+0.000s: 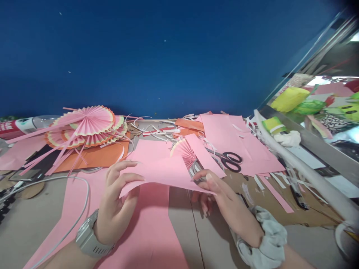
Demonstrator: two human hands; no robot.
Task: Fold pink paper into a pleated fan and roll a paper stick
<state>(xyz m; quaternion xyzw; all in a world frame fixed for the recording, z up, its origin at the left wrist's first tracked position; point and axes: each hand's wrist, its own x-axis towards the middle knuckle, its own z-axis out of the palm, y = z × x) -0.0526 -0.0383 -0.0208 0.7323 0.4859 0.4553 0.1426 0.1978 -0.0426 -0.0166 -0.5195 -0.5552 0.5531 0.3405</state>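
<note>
A pink paper sheet (pixel 162 173) is held up between both hands, bowed slightly above the table. My left hand (pixel 119 194) grips its left end, fingers on top and thumb beneath. At the right end, my right hand (pixel 214 190) pinches the sheet near its corner. Larger pink paper (pixel 148 231) lies flat below. Just behind the held sheet is a small pleated pink fan (pixel 183 151) with a pale edge, partly covered by a pink strip (pixel 204 155). Black-handled scissors (pixel 231 160) rest to the right, on pink paper.
Pleated pink rosettes (pixel 89 123) with orange edges lie at the back left, by a bottle (pixel 25 125). A white cable (pixel 85 201) curves across the left. A cutter (pixel 300 198) and paper scraps lie right, beside a white tube (pixel 303 168). A blue wall (pixel 168 56) stands behind.
</note>
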